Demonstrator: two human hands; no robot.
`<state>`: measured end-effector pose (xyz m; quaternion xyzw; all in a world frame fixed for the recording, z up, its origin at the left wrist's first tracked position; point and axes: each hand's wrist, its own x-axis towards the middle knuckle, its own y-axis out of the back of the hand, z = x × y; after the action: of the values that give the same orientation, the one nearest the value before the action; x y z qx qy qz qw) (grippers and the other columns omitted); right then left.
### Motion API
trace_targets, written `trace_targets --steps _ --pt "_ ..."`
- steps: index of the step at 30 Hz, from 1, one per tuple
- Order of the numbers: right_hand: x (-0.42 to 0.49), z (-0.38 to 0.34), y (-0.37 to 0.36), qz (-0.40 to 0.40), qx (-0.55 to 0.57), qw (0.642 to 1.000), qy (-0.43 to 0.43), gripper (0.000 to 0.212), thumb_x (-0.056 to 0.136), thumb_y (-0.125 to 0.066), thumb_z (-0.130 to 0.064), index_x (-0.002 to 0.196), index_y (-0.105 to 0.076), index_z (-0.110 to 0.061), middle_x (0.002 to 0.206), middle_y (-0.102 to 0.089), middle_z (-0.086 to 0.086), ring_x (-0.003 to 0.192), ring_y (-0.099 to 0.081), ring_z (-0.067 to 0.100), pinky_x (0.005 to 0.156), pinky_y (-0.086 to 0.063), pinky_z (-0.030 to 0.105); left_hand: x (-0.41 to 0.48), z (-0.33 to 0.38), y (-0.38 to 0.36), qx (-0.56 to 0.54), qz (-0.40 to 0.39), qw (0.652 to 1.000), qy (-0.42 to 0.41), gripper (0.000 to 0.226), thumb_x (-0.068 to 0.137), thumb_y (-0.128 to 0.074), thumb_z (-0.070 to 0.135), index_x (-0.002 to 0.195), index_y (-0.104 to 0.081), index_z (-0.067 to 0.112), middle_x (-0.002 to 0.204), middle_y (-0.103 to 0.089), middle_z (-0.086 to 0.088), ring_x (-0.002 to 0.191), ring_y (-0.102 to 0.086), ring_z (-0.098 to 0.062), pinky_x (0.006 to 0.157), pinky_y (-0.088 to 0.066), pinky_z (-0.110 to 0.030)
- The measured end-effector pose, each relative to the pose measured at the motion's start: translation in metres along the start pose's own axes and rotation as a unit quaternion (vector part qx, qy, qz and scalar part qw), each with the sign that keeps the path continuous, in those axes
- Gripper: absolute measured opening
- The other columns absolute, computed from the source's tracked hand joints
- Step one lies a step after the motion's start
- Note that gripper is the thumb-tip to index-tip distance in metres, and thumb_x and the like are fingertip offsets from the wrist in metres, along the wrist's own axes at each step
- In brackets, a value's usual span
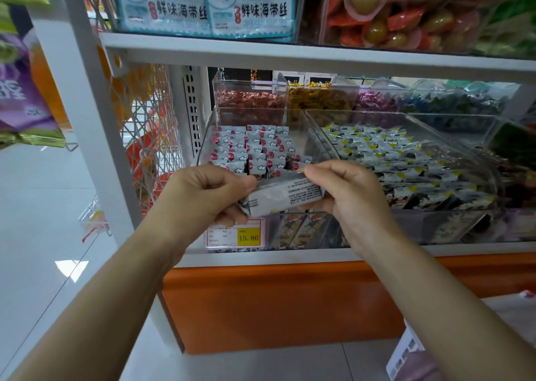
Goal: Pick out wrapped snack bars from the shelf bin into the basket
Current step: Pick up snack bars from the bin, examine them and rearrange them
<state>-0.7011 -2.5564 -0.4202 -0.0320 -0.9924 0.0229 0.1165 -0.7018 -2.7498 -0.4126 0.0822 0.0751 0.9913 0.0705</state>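
A grey wrapped snack bar (pixel 282 195) with small printed text is held level in front of the shelf, gripped at both ends. My left hand (pixel 203 195) pinches its left end and my right hand (pixel 345 190) pinches its right end. Just behind them stands a clear shelf bin (pixel 208 137) filled with several grey bars (pixel 255 148) marked with red dots and white clouds. A white basket (pixel 406 348) shows only as a corner at the lower right edge.
A second clear bin (pixel 475 160) on the right holds grey bars with yellow marks. Smaller bins of red, yellow and purple sweets stand behind. A yellow price tag (pixel 248 237) reading 15.80 hangs below. The white shelf post (pixel 95 137) and an orange base (pixel 275 302) frame the unit.
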Motion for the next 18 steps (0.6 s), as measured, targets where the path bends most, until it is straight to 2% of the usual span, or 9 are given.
trace_targets --steps 2,5,7,9,11,16,18 --pt "0.0 0.001 -0.001 0.003 0.004 1.0 0.002 0.027 0.088 -0.061 -0.01 0.064 -0.071 -0.018 0.067 -0.069 0.0 0.066 -0.068 0.013 0.055 -0.055 0.025 -0.001 -0.001 -0.001 0.0 0.011 1.0 -0.009 0.024 0.068 -0.063 0.036 0.073 -0.071 0.015 0.064 -0.069 -0.006 0.053 -0.063 -0.012 0.05 -0.052 -0.017" --pt "-0.001 0.002 -0.002 0.018 0.021 1.0 0.001 0.024 0.087 -0.063 -0.01 0.066 -0.072 -0.017 0.074 -0.069 0.004 0.069 -0.069 0.016 0.057 -0.056 0.026 -0.003 -0.002 -0.005 0.058 0.014 0.997 -0.042 0.031 0.07 -0.059 0.044 0.092 -0.068 0.025 0.082 -0.068 0.0 0.062 -0.066 -0.007 0.051 -0.05 -0.015" --pt "0.0 0.001 -0.002 0.014 0.045 0.999 -0.016 0.022 0.085 -0.064 -0.01 0.065 -0.073 -0.016 0.077 -0.07 0.008 0.071 -0.07 0.02 0.057 -0.056 0.027 -0.003 -0.004 -0.007 0.094 0.018 0.993 -0.065 0.023 0.075 -0.064 0.038 0.098 -0.063 0.033 0.09 -0.066 0.004 0.068 -0.066 -0.006 0.054 -0.052 -0.015" --pt "0.001 0.0 0.0 -0.009 0.061 0.997 -0.036 0.021 0.084 -0.064 -0.01 0.065 -0.073 -0.013 0.079 -0.072 0.013 0.071 -0.071 0.024 0.055 -0.057 0.027 -0.001 -0.006 -0.007 0.075 0.034 0.994 -0.072 0.021 0.082 -0.065 0.023 0.098 -0.061 0.036 0.09 -0.069 0.004 0.07 -0.068 -0.006 0.061 -0.055 -0.017" --pt "0.001 -0.001 0.002 -0.034 0.059 0.997 -0.046 0.02 0.085 -0.063 -0.009 0.067 -0.072 -0.008 0.078 -0.073 0.014 0.071 -0.071 0.026 0.054 -0.057 0.028 0.0 -0.007 -0.006 0.056 0.04 0.995 -0.074 0.025 0.084 -0.063 0.017 0.099 -0.061 0.037 0.086 -0.071 0.006 0.071 -0.069 -0.006 0.062 -0.053 -0.012" --pt "0.002 0.002 0.008 -0.064 0.058 0.994 -0.06 0.016 0.086 -0.061 -0.01 0.077 -0.07 -0.001 0.082 -0.072 0.015 0.076 -0.071 0.025 0.054 -0.057 0.026 0.001 -0.009 -0.005 0.052 0.024 0.996 -0.073 0.026 0.086 -0.061 0.018 0.102 -0.061 0.037 0.081 -0.073 0.012 0.071 -0.069 -0.006 0.061 -0.05 -0.009" --pt "0.003 0.003 0.01 -0.063 0.066 0.994 -0.057 0.017 0.083 -0.062 -0.016 0.08 -0.07 -0.002 0.084 -0.073 0.014 0.078 -0.071 0.024 0.056 -0.057 0.025 0.002 -0.011 -0.006 0.054 0.029 0.995 -0.072 0.024 0.086 -0.06 0.019 0.104 -0.062 0.035 0.083 -0.073 0.008 0.071 -0.069 -0.006 0.062 -0.052 -0.011"
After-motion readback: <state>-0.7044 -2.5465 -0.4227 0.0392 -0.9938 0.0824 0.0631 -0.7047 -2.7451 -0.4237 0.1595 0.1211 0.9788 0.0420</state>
